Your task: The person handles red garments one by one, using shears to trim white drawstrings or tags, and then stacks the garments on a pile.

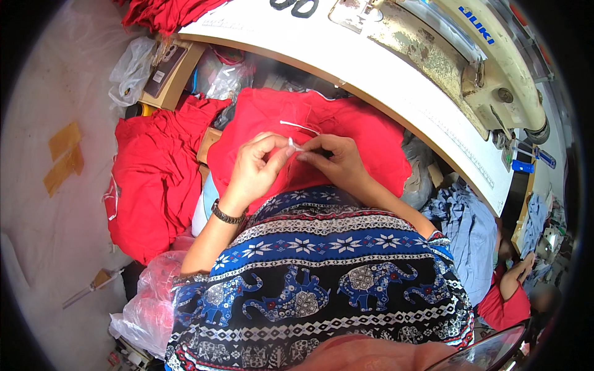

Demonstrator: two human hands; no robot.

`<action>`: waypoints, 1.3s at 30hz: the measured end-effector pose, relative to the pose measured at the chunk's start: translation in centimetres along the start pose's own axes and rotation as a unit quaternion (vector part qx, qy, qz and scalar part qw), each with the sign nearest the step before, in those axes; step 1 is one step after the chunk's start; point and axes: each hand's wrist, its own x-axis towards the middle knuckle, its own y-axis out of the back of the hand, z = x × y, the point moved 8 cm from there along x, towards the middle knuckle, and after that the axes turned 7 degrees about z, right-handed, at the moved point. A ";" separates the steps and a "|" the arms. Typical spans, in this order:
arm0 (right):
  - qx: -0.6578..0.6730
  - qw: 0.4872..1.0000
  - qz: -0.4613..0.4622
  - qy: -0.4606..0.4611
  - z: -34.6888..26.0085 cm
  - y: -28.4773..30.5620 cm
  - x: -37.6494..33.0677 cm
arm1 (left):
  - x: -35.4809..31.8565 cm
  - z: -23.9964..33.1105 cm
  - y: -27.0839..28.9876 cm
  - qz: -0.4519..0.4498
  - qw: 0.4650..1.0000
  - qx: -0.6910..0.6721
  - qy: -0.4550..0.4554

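Note:
A red garment lies spread over my lap, its far part up against the table edge. A thin white cord comes out of it. My left hand pinches a white end of this cord between thumb and forefinger. From the other side, my right hand pinches the same bit of cord, its fingertips almost meeting the left ones. Whether the cord is knotted there is too small to tell.
A curved white worktable crosses ahead, carrying a worn cream sewing machine at the right. Red garments are heaped at my left beside a clear plastic bag. Blue-grey cloth hangs at my right; beyond it sits a person in red.

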 end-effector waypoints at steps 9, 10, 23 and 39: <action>-0.157 0.984 0.027 -0.074 4.6 5.8 1.6 | -2.3 2.2 -1.0 -0.075 0.989 0.059 -0.117; -0.173 0.983 0.009 -0.055 4.7 4.8 1.7 | -2.4 2.3 -1.2 -0.077 0.988 0.056 -0.119; 0.108 0.988 -0.080 -0.081 -2.6 0.2 3.1 | -0.8 0.4 1.0 0.075 0.986 -0.150 -0.012; -0.072 0.987 -0.064 0.132 -4.9 -0.6 1.2 | -1.9 -1.5 1.6 0.082 0.980 -0.175 -0.036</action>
